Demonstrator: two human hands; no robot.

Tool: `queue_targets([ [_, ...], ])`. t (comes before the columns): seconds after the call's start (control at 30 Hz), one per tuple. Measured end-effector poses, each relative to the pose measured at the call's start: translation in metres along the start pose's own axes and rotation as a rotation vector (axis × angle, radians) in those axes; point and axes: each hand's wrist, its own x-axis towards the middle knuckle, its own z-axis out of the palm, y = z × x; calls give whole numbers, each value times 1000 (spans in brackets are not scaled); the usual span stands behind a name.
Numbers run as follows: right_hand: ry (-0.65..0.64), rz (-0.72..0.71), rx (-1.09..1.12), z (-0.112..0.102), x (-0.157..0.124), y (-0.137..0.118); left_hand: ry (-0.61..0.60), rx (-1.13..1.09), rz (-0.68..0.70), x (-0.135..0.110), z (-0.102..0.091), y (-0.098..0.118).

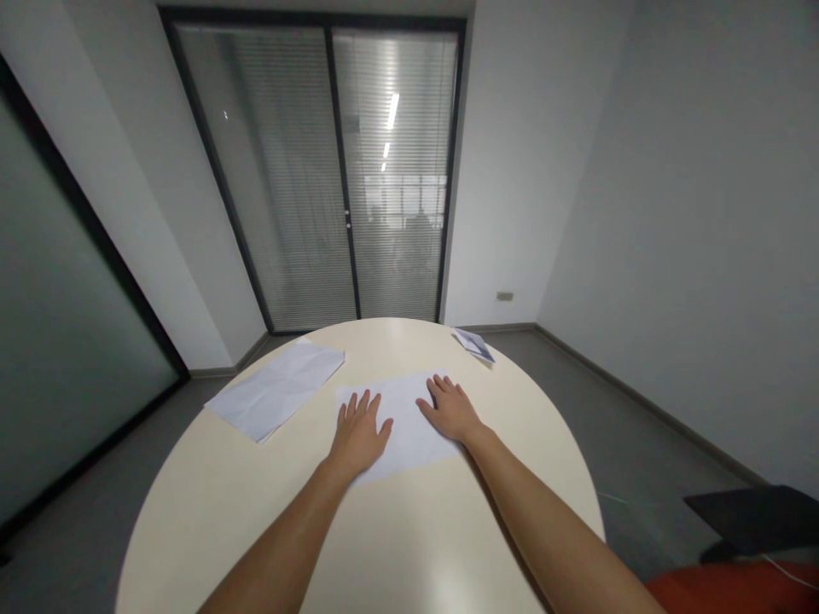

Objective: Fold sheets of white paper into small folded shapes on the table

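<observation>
A white sheet of paper (403, 426) lies flat on the round cream table, turned slightly askew. My left hand (359, 435) rests palm down on its left part, fingers spread and thumb pointing inward. On its right part lies my right hand (451, 409), also flat, with the fingers pointing away from me and the thumb out to the left. Both hands cover portions of the sheet, and neither grips anything.
Creased white sheets (278, 388) lie stacked at the table's left edge. A folded paper (473, 344) sits near the far right edge of the table (409, 546). Beyond stands a glass partition with blinds (397, 170). A dark flat object (755, 516) and something red are at lower right.
</observation>
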Motion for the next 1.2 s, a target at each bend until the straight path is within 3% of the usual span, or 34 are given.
queue_targets([
  [0.3, 225, 42, -57, -16, -3, 0, 7, 117, -96, -9, -3, 13],
  [0.47, 162, 146, -32, -12, -7, -6, 110, 158, -139, -11, -9, 8],
  [0.63, 113, 164, -26, -6, -3, 2, 176, 93, -65, -9, -11, 3],
  [0.8, 112, 151, -58, -7, 0, 11, 91, 0, 105, -6, -3, 3],
  [0.97, 158, 158, -7, -9, 1, 14, -17, -10, 107, -6, 2, 4],
  [1.2, 224, 277, 98, -10, 8, 30, -42, -21, 125, -6, 3, -1],
])
